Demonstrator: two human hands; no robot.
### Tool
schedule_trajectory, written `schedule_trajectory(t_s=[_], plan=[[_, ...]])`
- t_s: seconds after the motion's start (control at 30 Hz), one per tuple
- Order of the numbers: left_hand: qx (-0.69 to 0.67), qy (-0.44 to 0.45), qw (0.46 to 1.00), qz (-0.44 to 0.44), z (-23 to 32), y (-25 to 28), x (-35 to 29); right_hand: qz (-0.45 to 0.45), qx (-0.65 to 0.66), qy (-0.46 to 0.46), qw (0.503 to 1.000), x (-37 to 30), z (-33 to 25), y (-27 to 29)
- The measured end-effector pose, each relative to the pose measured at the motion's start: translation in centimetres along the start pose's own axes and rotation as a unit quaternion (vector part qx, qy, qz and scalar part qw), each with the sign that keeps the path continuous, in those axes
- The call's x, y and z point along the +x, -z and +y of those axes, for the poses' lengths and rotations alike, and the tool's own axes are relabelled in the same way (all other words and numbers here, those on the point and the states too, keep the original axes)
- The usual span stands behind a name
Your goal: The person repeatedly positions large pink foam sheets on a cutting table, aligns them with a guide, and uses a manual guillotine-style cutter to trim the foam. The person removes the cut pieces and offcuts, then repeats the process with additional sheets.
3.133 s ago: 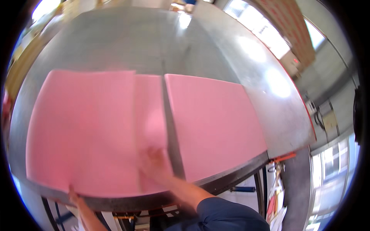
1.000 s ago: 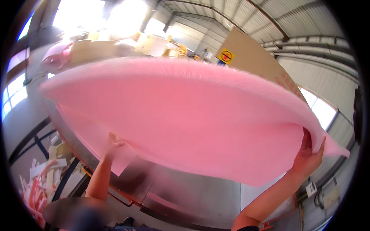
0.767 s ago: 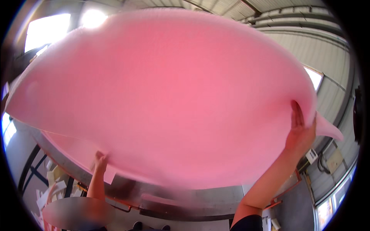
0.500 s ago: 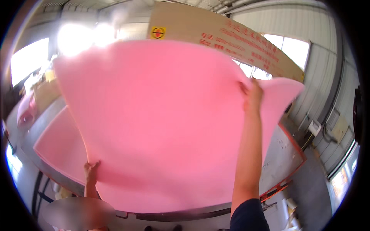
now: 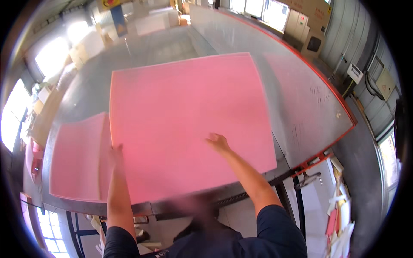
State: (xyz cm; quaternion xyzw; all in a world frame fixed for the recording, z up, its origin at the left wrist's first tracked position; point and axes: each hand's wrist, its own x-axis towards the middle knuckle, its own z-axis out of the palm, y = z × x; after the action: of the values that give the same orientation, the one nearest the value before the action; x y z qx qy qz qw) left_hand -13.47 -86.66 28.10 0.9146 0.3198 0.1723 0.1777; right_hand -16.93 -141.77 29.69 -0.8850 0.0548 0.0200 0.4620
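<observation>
A large pink foam sheet lies on the grey metal table in front of me. My left hand is at the sheet's left edge, smeared by motion, so its grip is unclear. Over the sheet's middle right is my right hand, its fingers loosely bent and a little apart, with nothing seen in them. To the left, a smaller-looking stack of pink foam sheets rests partly beside my left forearm.
A red rim runs along the table's right side. Cardboard boxes stand at the far right. Offcuts are piled on the floor at lower right. More pink material sits at the far left.
The large sheet was held up, bowed, between both hands; now it lies flat on the table. My right hand has let go of its upper right edge and come down toward the middle.
</observation>
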Motion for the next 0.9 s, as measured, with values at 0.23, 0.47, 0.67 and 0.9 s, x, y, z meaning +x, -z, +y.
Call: schedule_trajectory(t_s=[0.23,0.47,0.67,0.9], plan=[[-0.023,-0.086,0.989,-0.117,-5.6,-8.1,-15.7,0.279,0.194,-0.402,0.85,-18.8,28.9,0.6],[-0.093,0.126,0.982,-0.107,-9.5,-7.5,-30.4,0.312,0.442,-0.469,0.698,-19.3,27.5,0.7],[-0.331,0.506,0.796,-0.035,-6.9,-8.6,-25.8,0.431,0.426,-0.438,0.665,-16.3,24.8,-0.9],[-0.448,0.494,0.732,-0.141,-11.3,-11.8,-26.9,0.404,0.42,-0.323,0.746,-13.7,23.7,3.0]])
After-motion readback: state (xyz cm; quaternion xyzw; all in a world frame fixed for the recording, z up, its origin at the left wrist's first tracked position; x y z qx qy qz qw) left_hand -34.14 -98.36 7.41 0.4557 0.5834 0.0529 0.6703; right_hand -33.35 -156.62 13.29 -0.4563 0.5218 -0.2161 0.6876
